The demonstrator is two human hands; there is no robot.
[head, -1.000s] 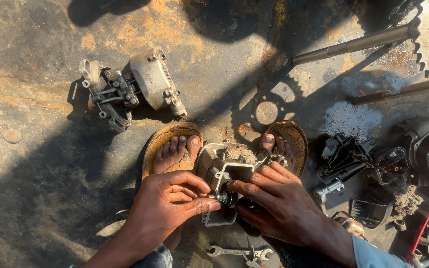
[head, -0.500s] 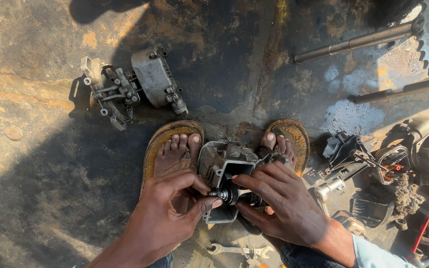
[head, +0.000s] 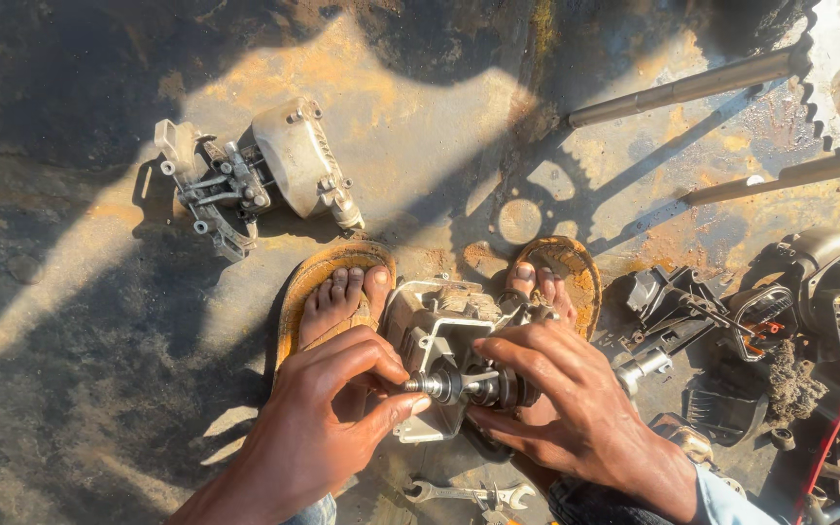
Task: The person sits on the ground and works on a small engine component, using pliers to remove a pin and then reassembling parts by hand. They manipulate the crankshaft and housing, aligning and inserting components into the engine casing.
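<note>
**Both hands on the little shaft**

Left hand (head: 328, 423) pinches the shaft (head: 464, 386) end, fingers curled tight; right hand (head: 566, 408) wraps its other end; shaft sits across a grey metal housing (head: 430, 326) wedged between two sandalled feet (head: 337, 292); spanner (head: 459, 493) just below.

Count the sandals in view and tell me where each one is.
2. The left sandal lies left of the metal housing, above the left hand. The right sandal lies at the housing's upper right, above the right hand. Feet partly cover both.
</note>
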